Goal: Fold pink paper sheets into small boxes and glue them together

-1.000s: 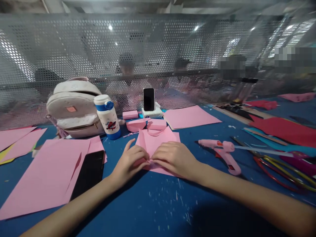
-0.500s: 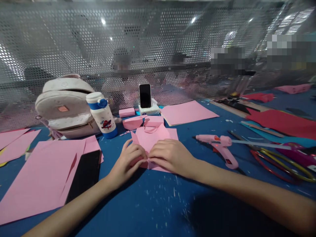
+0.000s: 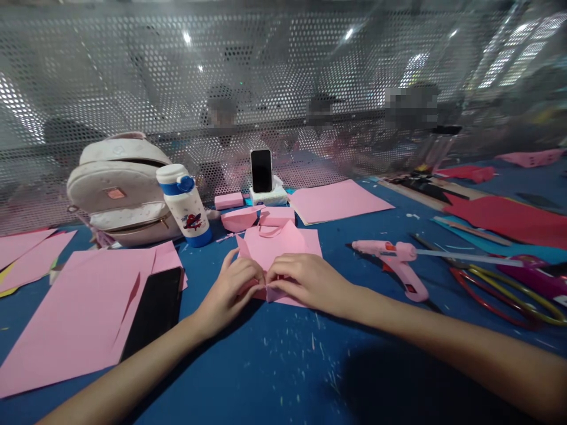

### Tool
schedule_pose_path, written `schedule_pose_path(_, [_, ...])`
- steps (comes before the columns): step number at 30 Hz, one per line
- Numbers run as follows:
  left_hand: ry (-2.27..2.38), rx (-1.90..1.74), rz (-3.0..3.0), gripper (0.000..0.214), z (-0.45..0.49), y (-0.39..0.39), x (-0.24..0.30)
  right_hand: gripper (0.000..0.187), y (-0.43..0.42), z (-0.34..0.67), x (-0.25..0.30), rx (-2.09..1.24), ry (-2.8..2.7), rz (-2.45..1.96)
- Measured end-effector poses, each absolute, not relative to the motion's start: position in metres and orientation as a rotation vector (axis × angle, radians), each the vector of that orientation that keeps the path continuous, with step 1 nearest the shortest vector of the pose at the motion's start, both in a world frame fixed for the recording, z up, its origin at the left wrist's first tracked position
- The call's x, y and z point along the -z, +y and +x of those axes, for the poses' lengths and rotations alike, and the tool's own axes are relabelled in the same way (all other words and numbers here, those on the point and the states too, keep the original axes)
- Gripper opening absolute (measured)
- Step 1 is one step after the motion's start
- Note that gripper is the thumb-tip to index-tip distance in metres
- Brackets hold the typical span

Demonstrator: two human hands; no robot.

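Behind the blue bench [image 3: 221, 383], a grey perforated metal screen [image 3: 266, 65] runs the full width. Bench top: flat, flecked with pale scratch-like marks on the near side. Two bare forearms [image 3: 425, 330] enter from the lower corners and converge mid-bench. Large pink sheets [image 3: 84, 313], smooth and matt, lie at left; beyond them stands a pale, rounded backpack [image 3: 124, 183]. Folded pink paper [image 3: 299, 239] lies mid-bench under both hands, creased, a pointed flap raised at its left. Left hand [image 3: 233, 286]: knuckles bent, thumb and fingertips pinching the near fold, outer finger apart. Right hand [image 3: 308, 277]: back upward, fingers together, thumb and fingertips narrowed on the same fold, just beside the left. White-and-blue bottle [image 3: 188, 209]: cylindrical, upright beside the backpack. Pink glue gun [image 3: 394, 255]: on its side, right of the right hand. White-rimmed phone [image 3: 261, 171]: upright, rear.
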State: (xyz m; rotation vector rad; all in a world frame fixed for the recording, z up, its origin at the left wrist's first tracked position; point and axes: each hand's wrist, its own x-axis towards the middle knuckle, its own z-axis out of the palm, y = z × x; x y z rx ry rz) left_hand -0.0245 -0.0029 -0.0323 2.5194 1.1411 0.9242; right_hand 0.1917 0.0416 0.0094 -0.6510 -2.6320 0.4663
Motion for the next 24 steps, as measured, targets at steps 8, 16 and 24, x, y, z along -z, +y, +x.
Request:
schedule_pose_path(8, [1.131, -0.945, 2.508, 0.011, -0.0253, -0.0027, 0.0332, 0.008, 0.0434, 0.1934, -0.0081, -0.485, -2.666, -0.682])
schedule_pose_path(16, [1.134, -0.921, 2.477, 0.013, -0.0255, -0.0044, 0.0326, 0.011, 0.043, 0.1934, -0.0116, -0.604, -2.703, -0.714])
schedule_pose_path(24, [1.018, -0.839, 2.464, 0.018, -0.0246, -0.0028, 0.0308, 0.006, 0.0428, 0.1947, -0.0131, -0.809, -2.669, -0.805])
